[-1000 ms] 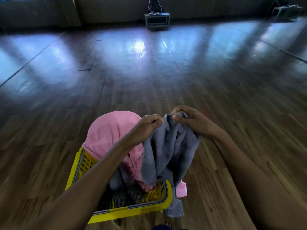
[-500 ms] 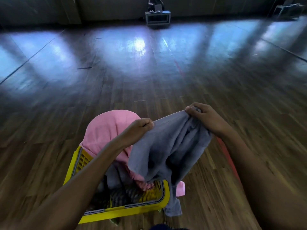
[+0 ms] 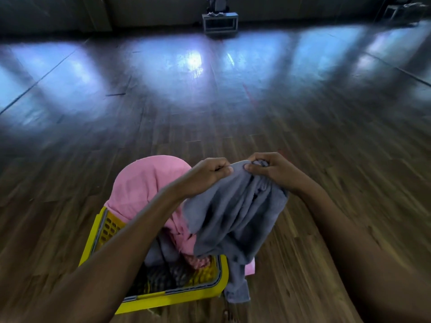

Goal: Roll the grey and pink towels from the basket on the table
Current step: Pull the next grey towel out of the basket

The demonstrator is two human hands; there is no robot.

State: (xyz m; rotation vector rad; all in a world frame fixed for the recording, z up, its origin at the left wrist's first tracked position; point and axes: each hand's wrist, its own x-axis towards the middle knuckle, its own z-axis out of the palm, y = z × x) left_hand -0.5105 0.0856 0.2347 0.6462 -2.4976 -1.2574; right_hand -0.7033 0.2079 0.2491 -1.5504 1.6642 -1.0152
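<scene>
A grey towel [image 3: 233, 213] hangs bunched in the air above a yellow plastic basket [image 3: 109, 227]. My left hand [image 3: 207, 173] pinches its top edge, and my right hand [image 3: 272, 169] grips the gathered cloth right beside it, the two hands almost touching. The towel's lower end trails over the basket's right corner. A pink towel [image 3: 144, 185] is heaped in the basket's far side and spills over its rim. More grey and dark cloth lies inside the basket under my left forearm.
The basket stands on a wooden surface [image 3: 326, 229] that stretches away in all directions. Far off at the top stands a small grey box-like stand [image 3: 220, 23], and another object sits at the top right corner.
Half a second ago my hands held the grey towel's top edge stretched wide apart. They have come back together, and the towel is bunched between them again.
</scene>
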